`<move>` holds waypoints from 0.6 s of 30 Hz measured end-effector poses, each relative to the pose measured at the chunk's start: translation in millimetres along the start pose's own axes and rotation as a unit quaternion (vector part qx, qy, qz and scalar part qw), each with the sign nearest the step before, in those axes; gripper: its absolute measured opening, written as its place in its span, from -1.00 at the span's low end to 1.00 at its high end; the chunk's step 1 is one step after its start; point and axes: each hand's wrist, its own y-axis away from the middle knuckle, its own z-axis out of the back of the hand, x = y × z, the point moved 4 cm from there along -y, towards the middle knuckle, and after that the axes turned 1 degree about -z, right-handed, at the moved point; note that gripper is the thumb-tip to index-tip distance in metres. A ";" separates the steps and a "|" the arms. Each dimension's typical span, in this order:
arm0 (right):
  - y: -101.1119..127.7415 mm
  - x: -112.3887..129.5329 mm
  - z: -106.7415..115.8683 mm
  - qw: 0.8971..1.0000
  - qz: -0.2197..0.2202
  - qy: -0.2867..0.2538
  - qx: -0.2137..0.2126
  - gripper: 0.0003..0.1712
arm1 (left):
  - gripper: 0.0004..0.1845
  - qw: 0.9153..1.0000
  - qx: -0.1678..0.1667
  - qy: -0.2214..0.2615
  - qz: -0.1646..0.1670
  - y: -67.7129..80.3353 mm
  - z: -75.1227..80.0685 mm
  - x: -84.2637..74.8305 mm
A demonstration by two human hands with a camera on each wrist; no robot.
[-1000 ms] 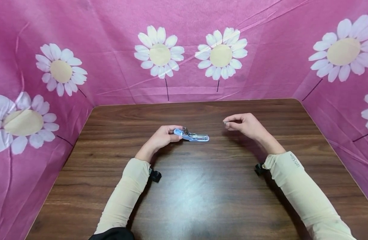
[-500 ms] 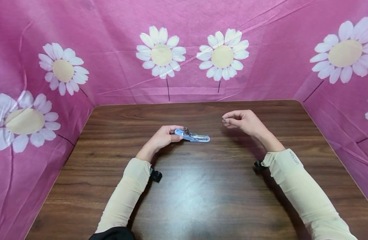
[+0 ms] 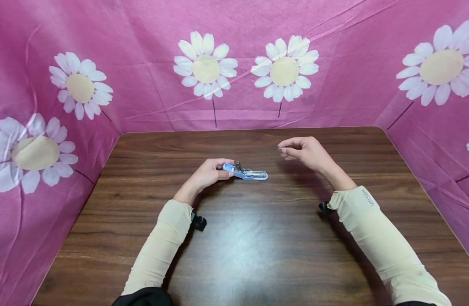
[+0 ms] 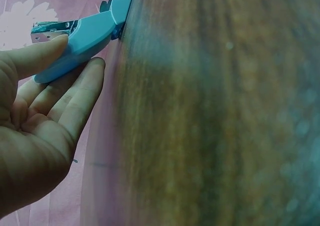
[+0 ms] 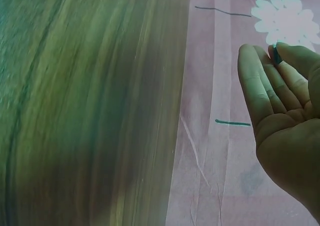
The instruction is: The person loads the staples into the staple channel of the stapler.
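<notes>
We pinch staples [image 3: 281, 148] in our right hand [image 3: 309, 154]; left hand [image 3: 207, 174] grips the open stapler [image 3: 247, 173], which could slip

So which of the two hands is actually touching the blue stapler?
The left hand: its fingertips hold the rounded end of the blue stapler on the table. The right hand is raised apart from it, pinching something tiny.

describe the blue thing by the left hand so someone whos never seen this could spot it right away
On the dark wooden table walled by pink daisy cloth, look near the middle. The left hand holds one end of a small light-blue stapler, lying opened. It is the only object on the wood.
</notes>
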 end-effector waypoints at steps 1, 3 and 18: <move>-0.7 0.5 -0.9 1.000 0.002 0.002 0.002 -0.67 | -0.51 1.000 0.000 -0.002 0.000 0.0 0.0 -0.5; -1.6 2.0 -2.8 1.000 0.006 0.013 0.006 -0.67 | -0.51 1.000 0.001 -0.005 -0.001 0.3 0.0 -1.8; -9.9 18.9 -16.9 0.995 0.032 0.092 0.001 -0.73 | -0.53 0.999 -0.004 -0.031 -0.009 -0.9 1.0 -2.0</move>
